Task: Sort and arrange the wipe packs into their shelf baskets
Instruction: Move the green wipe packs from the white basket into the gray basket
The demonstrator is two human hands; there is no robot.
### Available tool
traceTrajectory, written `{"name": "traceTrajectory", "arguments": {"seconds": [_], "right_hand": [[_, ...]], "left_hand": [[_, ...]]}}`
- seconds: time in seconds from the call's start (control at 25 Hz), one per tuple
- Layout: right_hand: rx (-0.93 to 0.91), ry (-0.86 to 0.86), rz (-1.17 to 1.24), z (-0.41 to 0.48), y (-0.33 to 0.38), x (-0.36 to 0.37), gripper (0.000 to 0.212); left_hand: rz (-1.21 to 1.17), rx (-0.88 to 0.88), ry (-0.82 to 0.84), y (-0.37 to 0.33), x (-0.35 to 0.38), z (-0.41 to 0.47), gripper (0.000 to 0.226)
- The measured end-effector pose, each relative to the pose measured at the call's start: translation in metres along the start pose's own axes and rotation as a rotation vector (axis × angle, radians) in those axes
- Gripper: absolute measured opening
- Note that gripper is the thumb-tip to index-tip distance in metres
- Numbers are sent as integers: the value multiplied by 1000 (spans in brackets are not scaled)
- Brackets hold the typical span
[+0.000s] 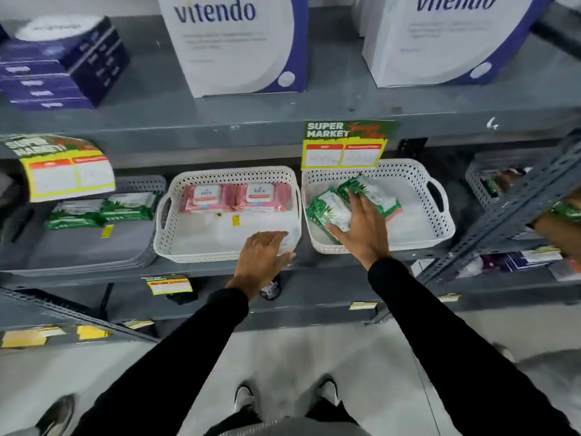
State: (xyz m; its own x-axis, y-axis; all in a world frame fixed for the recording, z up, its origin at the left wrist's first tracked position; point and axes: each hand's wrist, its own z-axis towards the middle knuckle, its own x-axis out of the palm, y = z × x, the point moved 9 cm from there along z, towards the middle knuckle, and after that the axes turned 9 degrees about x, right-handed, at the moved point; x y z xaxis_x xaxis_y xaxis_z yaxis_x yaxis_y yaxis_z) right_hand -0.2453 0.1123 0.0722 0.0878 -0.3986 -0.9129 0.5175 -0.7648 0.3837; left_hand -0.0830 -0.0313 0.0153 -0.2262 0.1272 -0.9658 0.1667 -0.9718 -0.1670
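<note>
1. At nine o'clock a grey perforated basket [81,247] of matte plastic holds two green foil wipe packs [100,212] lying flat and side by side along its back wall. A curled yellow-and-green price tag [66,166] hangs over its top left corner.

2. The middle white basket [188,247], a lattice-walled plastic tray with cut-out handles, holds two pink wipe packs [235,198] with white lids, side by side against the back wall at twelve o'clock; the smooth floor in front of them is bare.

3. The left hand [262,262] is open, fingers loosely spread, palm down on that basket's front right corner at about five o'clock. It rests on the rim and grips nothing.

4. The right hand [358,229] is open and flat, fingers splayed toward eleven o'clock, pressing on the glossy green wipe packs [327,209] in the right white basket [418,234]. It touches them without closing on them. These packs lie tilted and overlapping in the basket's left half, with a strip of a pink pack [394,214] showing under them.

5. A flat supermarket price card [344,146] hangs above that basket at twelve o'clock.

6. At three o'clock, past a slanted grey perforated metal upright [509,209], stands another grey basket [490,177], its contents unclear.
</note>
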Motion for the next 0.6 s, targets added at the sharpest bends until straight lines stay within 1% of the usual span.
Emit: {"name": "traceTrajectory", "arguments": {"seconds": [0.08, 0.16, 0.24, 0.4, 0.6], "right_hand": [[34, 51, -68, 11, -8, 11, 91], [21, 101, -127, 16, -12, 26, 94], [14, 111, -147, 19, -13, 37, 94], [38, 102, -122, 25, -14, 41, 86], [71, -11, 19, 21, -14, 19, 88]], "left_hand": [[102, -11, -11, -7, 1, 6, 45], [174, -29, -36, -11, 4, 4, 37], [202, -28, -61, -11, 1, 4, 36], [214, -47, -94, -9, -1, 2, 34], [106, -44, -110, -3, 1, 2, 39]]}}
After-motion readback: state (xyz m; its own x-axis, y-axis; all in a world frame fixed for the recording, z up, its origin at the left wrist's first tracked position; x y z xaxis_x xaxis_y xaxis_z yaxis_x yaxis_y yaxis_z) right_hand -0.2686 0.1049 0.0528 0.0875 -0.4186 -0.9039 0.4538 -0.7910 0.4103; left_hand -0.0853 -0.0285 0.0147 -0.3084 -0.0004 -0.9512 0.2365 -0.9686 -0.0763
